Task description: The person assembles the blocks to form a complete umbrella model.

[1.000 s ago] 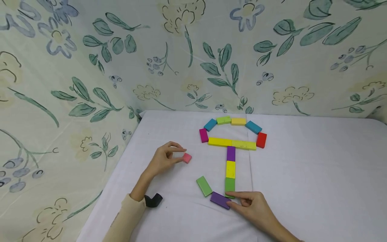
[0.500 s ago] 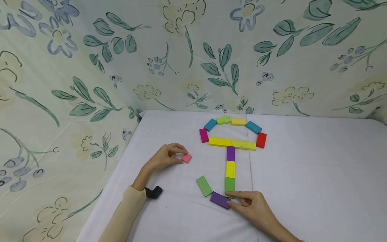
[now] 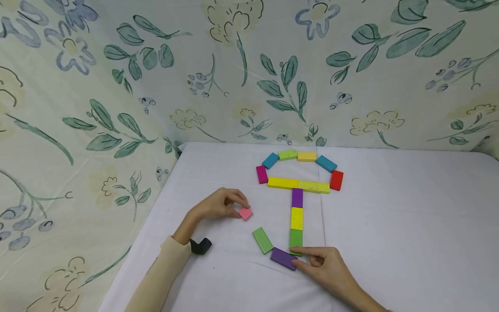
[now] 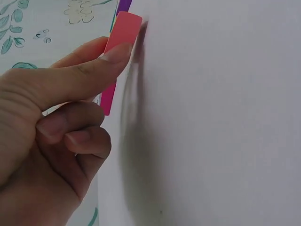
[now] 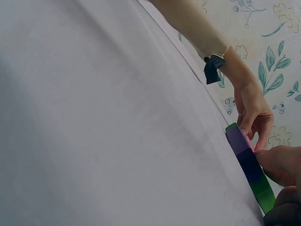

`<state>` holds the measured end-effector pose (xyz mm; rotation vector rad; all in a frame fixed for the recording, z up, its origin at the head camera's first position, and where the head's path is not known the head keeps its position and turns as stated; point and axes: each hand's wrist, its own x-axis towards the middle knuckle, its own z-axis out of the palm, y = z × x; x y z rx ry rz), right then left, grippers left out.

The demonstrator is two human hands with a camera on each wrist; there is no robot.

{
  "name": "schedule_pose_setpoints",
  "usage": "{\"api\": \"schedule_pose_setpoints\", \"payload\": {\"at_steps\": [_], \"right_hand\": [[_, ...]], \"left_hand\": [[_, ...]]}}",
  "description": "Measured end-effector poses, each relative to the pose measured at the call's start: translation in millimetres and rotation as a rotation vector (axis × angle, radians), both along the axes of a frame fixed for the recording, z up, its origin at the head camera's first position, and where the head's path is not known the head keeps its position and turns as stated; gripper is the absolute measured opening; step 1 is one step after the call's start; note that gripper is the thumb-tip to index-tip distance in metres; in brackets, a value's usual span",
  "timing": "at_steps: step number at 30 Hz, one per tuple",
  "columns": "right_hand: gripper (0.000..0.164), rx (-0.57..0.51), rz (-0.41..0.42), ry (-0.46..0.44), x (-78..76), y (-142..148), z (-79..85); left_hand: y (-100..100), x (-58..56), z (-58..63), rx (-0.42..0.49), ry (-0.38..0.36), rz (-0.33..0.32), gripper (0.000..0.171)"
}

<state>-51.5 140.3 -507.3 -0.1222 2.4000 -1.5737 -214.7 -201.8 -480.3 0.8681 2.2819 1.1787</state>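
My left hand (image 3: 220, 204) pinches a small pink block (image 3: 246, 213) between thumb and fingertips, left of the block pattern. In the left wrist view the thumb lies across the same pink block (image 4: 125, 29). My right hand (image 3: 329, 268) pinches the right end of a purple block (image 3: 283, 258) near the front, with the index fingertip at the foot of a green block (image 3: 296, 239). The purple block's left end meets a slanted green block (image 3: 263, 240). In the right wrist view my thumb rests by the purple block (image 5: 249, 162), and the fingers are partly out of frame.
A yellow block (image 3: 297, 218) and another purple block (image 3: 297, 197) continue the upright column. Above lie a yellow crossbar (image 3: 283, 183) and an arch of coloured blocks, including a red block (image 3: 336, 180). A black strap (image 3: 201, 246) hangs at the left wrist. Floral cloth (image 3: 249, 86) backs the white table (image 3: 409, 225).
My left hand and the pink block have moved slightly right and toward the front, closer to the slanted green block. The right hand has stayed in place on the purple block.
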Motion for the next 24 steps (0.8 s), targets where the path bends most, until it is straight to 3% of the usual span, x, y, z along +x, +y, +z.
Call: {"api": "schedule_pose_setpoints", "payload": {"at_steps": [4, 11, 24], "right_hand": [[0.023, -0.001, 0.004, 0.006, 0.1, 0.1, -0.4], [0.025, -0.005, 0.022, 0.017, 0.0, 0.1, -1.7], [0.024, 0.008, 0.031, 0.041, -0.9, 2.6, -2.4]], "left_hand": [[10.1, 3.2, 3.0, -0.001, -0.060, -0.074, 0.028], [18.8, 6.9, 2.4, -0.007, -0.104, -0.131, 0.030], [25.3, 12.8, 2.4, 0.004, -0.100, -0.151, 0.029]]}}
